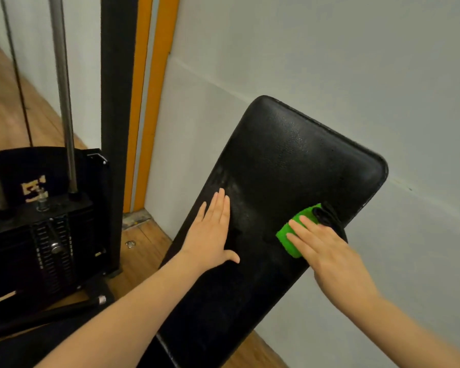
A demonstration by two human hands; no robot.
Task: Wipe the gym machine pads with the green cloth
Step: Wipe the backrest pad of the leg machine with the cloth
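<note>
A long black padded backrest of the gym machine runs from the bottom centre up toward the wall. My left hand lies flat on its left side, fingers straight and together. My right hand presses the green cloth onto the pad's right edge with straight fingers. The cloth is bunched, and a dark part of it sticks out beyond my fingertips. Most of the cloth is hidden under my hand.
A black weight stack with steel guide rods stands at the left on a wooden floor. A black upright post and orange strips sit behind it. A pale wall runs close along the pad's right side.
</note>
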